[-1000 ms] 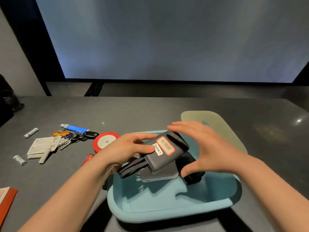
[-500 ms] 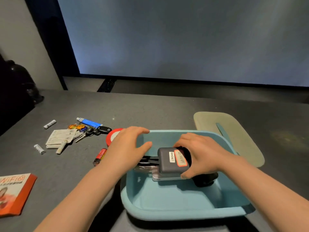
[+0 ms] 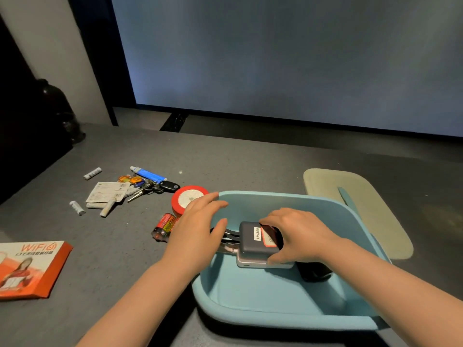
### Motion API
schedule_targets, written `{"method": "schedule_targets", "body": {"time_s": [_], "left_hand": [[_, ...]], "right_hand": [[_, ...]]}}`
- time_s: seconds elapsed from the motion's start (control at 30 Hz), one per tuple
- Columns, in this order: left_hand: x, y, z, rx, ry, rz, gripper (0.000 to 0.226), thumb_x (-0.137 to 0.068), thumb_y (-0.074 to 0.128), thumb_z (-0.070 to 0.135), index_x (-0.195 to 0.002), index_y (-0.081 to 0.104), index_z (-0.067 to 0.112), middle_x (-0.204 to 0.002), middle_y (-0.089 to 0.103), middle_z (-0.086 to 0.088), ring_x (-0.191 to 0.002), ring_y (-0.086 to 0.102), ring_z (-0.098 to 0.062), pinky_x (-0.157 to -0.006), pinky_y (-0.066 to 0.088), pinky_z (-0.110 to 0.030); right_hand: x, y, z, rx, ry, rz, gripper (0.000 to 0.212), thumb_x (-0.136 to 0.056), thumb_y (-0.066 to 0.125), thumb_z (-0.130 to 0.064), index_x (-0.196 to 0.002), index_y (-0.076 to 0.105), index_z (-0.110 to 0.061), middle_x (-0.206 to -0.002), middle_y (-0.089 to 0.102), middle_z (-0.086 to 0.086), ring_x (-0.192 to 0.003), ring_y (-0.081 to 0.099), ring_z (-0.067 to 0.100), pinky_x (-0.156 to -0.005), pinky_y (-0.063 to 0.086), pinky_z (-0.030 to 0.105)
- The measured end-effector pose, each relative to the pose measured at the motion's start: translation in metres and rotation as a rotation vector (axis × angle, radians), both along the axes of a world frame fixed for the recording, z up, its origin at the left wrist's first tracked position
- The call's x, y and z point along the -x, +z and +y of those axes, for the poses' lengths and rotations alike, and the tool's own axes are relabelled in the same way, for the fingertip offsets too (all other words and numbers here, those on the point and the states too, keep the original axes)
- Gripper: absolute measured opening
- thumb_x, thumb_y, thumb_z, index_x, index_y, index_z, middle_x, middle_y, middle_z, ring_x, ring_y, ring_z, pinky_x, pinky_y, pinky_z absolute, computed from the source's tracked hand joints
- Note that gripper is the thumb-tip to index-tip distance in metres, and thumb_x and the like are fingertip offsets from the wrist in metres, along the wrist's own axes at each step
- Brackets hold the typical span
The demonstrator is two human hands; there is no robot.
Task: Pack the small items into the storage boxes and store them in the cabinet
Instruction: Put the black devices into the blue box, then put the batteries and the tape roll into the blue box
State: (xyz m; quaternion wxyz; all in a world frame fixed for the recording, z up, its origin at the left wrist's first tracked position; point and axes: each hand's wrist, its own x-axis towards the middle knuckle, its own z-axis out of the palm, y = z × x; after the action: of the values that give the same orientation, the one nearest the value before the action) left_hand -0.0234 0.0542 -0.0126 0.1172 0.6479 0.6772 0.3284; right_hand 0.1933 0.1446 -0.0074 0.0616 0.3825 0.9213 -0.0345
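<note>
We see a dark table (image 3: 225, 159) under everything, and on it, around both our hands, a light blue box (image 3: 288, 319) whose near wall lies below our wrists. Beyond the right fingers, just past the box's far corner, lies a pale green lid (image 3: 370, 214), flat and partly cut by the box rim. Our right hand (image 3: 303, 236) is curled over a grey case (image 3: 253, 242) inside the box, fingers along its far edge and thumb at its near side, gripping it; the case sits on a silver slab (image 3: 250, 263), and a black object (image 3: 315, 272) under the right palm is mostly hidden. Our left hand (image 3: 198, 229) hovers over the box's left wall with fingers spread and loose, holding nothing we can make out, and it covers part of the black strap (image 3: 231, 236) running from the case. Far out from the left fingers lies an orange leaflet (image 3: 30, 267), cut off at the frame edge. Just past the left fingertips sits a red tape roll (image 3: 186, 196), half covered by them; a battery (image 3: 164, 225) lies beside the left thumb's knuckle. Farther out are keys (image 3: 155, 187), a blue tube (image 3: 147, 174), paper cards (image 3: 107, 192) and small white sticks (image 3: 77, 207), too small to identify.
</note>
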Motion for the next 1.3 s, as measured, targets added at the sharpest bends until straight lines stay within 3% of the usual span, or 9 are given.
{"method": "schedule_targets", "body": {"time_s": [0.17,0.37,0.53,0.7,0.83,0.93,1.07,1.2,1.3], "left_hand": [[-0.002,0.005,-0.004,-0.009,0.033,-0.058,0.037,-0.091,0.055,0.026,-0.127,0.053,0.030,-0.142,0.042,0.016,-0.130,0.033,-0.003,-0.107,0.026,-0.022],[0.036,0.013,-0.045,-0.090,0.301,-0.156,0.029,-0.088,0.058,0.025,-0.116,0.060,0.032,-0.122,0.054,0.022,-0.114,0.048,-0.003,-0.090,0.037,-0.020],[0.091,-0.023,-0.087,0.073,0.422,-0.149,0.031,-0.087,0.060,0.023,-0.115,0.059,0.038,-0.119,0.054,0.022,-0.112,0.050,-0.004,-0.086,0.035,-0.019],[0.126,-0.041,-0.062,0.093,0.231,-0.132,0.043,-0.076,0.071,0.020,-0.113,0.059,0.037,-0.114,0.053,0.025,-0.113,0.048,0.001,-0.089,0.030,-0.012],[0.134,-0.038,-0.005,0.178,-0.102,0.058,0.060,-0.066,0.076,0.032,-0.119,0.052,0.040,-0.123,0.052,0.019,-0.116,0.044,-0.004,-0.094,0.035,-0.021],[0.137,-0.047,0.023,0.252,-0.252,0.188,0.072,-0.061,0.078,0.036,-0.127,0.047,0.037,-0.131,0.047,0.015,-0.121,0.040,-0.008,-0.097,0.033,-0.025],[0.149,-0.059,0.040,0.297,-0.321,0.197,0.078,-0.056,0.083,0.040,-0.126,0.048,0.036,-0.129,0.047,0.014,-0.119,0.041,-0.010,-0.095,0.038,-0.029],[0.158,-0.065,0.042,0.310,-0.352,0.177,0.078,-0.055,0.084,0.036,-0.125,0.049,0.037,-0.122,0.047,0.014,-0.113,0.041,-0.009,-0.089,0.045,-0.034],[0.161,-0.071,0.036,0.248,-0.302,0.123,0.071,-0.055,0.082,0.040,-0.120,0.055,0.035,-0.113,0.049,0.015,-0.107,0.042,-0.007,-0.085,0.043,-0.026]], "right_hand": [[0.006,0.014,-0.013,0.000,-0.046,0.090,0.064,-0.063,0.065,-0.068,-0.120,0.053,-0.040,-0.112,0.055,-0.025,-0.108,0.051,0.003,-0.077,0.044,0.024],[0.061,0.055,-0.034,0.088,-0.069,0.587,0.033,-0.075,0.055,-0.058,-0.103,0.063,-0.041,-0.096,0.061,-0.029,-0.087,0.057,-0.005,-0.076,0.051,0.029],[0.116,0.047,-0.062,0.162,0.009,0.486,0.025,-0.083,0.061,-0.048,-0.105,0.064,-0.038,-0.101,0.064,-0.022,-0.091,0.057,0.000,-0.078,0.050,0.031],[0.157,0.041,-0.046,0.110,-0.120,0.542,0.021,-0.079,0.066,-0.037,-0.100,0.067,-0.034,-0.090,0.066,-0.017,-0.077,0.057,0.005,-0.071,0.049,0.031],[0.199,0.038,0.006,0.092,-0.176,0.327,0.035,-0.077,0.066,-0.034,-0.112,0.063,-0.033,-0.110,0.066,-0.011,-0.102,0.060,0.016,-0.079,0.048,0.030],[0.224,0.025,0.042,0.142,-0.137,-0.013,0.071,-0.072,0.073,-0.023,-0.136,0.045,-0.030,-0.134,0.050,0.000,-0.124,0.046,0.023,-0.093,0.045,0.035],[0.247,0.004,0.065,0.206,-0.090,-0.398,0.112,-0.056,0.089,-0.023,-0.146,0.023,-0.036,-0.139,0.037,0.002,-0.125,0.041,0.028,-0.089,0.045,0.041],[0.257,-0.009,0.072,0.240,-0.112,-0.420,0.118,-0.049,0.093,-0.028,-0.143,0.021,-0.036,-0.131,0.041,0.005,-0.115,0.049,0.031,-0.079,0.047,0.040],[0.257,-0.004,0.074,0.176,-0.109,-0.330,0.109,-0.050,0.091,-0.031,-0.139,0.028,-0.032,-0.129,0.041,0.007,-0.115,0.047,0.031,-0.076,0.047,0.038]]}}
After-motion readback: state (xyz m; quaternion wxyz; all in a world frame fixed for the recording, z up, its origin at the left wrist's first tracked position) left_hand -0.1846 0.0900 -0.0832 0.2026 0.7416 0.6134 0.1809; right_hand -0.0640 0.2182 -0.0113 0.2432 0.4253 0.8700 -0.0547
